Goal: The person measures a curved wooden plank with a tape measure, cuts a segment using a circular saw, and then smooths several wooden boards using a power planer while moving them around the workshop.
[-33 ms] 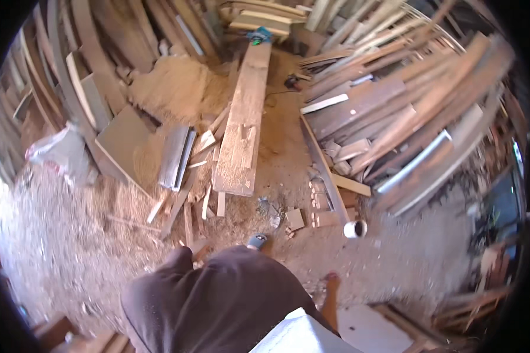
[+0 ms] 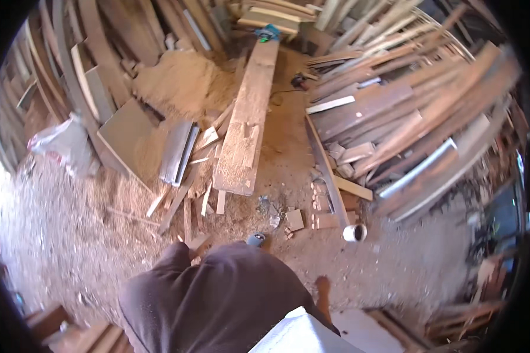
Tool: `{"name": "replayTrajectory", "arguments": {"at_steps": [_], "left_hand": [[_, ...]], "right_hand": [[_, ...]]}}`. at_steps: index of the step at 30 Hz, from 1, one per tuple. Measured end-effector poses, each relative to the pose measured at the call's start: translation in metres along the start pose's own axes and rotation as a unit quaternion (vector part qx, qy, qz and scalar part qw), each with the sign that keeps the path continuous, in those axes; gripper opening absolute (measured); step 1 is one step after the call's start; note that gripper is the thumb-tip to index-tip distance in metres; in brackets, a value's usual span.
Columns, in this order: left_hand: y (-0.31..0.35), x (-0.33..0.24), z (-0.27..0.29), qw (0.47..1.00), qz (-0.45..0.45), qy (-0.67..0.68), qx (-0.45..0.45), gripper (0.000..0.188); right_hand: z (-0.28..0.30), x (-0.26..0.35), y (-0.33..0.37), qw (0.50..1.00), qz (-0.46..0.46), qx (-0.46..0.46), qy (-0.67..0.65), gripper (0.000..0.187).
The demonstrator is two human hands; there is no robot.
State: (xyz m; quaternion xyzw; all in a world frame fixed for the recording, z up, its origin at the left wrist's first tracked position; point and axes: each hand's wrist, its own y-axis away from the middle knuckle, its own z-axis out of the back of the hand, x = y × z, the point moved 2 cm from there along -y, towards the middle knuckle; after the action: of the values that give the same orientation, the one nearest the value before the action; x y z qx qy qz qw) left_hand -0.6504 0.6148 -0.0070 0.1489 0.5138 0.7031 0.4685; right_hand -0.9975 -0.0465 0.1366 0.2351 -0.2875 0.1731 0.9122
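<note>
A dark brown sleeve [image 2: 172, 259] covers my left arm, bent at the front left of my body. Its hand is mostly hidden; beside the sleeve lies a short brown wood piece [image 2: 199, 241], and I cannot tell whether the hand touches it. My right hand [image 2: 323, 288] hangs low at my right side, blurred, over the dirt floor, with its fingers not readable. In front of me a long wide plank [image 2: 247, 117] stretches away, strewn with sawdust and shavings near its close end. A blue-green power tool [image 2: 268, 33] rests at its far end.
Stacked boards [image 2: 388, 112] lean on the right; more timber [image 2: 94, 65] stands left. A white mug [image 2: 354, 233] is near a long narrow board [image 2: 327, 170]. A sawdust heap [image 2: 179, 79], a metal channel piece [image 2: 179, 153], a plastic bag [image 2: 65, 144] and offcuts [image 2: 294, 220] lie about.
My right hand has shifted slightly left and down, closer to my body. The view has turned a little; the plank and stacks otherwise stay as they were.
</note>
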Motion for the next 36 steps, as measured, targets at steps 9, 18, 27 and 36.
{"name": "replayTrajectory", "arguments": {"at_steps": [9, 18, 27, 36], "left_hand": [[-0.007, -0.200, -0.087, 0.993, 0.015, 0.113, -0.003, 0.093], [-0.069, -0.409, -0.035, 0.981, 0.032, 0.168, -0.088, 0.095], [-0.121, -0.622, -0.028, 0.999, -0.015, 0.007, 0.045, 0.096], [-0.129, -0.907, 0.087, 0.933, -0.211, 0.292, 0.006, 0.086]], "right_hand": [[-0.050, 0.125, -0.234, 0.978, 0.032, 0.189, 0.077, 0.026], [-0.054, 0.269, -0.497, 0.945, 0.133, 0.262, 0.147, 0.030], [-0.098, 0.430, -0.743, 0.951, 0.130, 0.202, -0.196, 0.024], [-0.146, 0.702, -0.766, 0.877, 0.128, 0.416, -0.205, 0.038]]}}
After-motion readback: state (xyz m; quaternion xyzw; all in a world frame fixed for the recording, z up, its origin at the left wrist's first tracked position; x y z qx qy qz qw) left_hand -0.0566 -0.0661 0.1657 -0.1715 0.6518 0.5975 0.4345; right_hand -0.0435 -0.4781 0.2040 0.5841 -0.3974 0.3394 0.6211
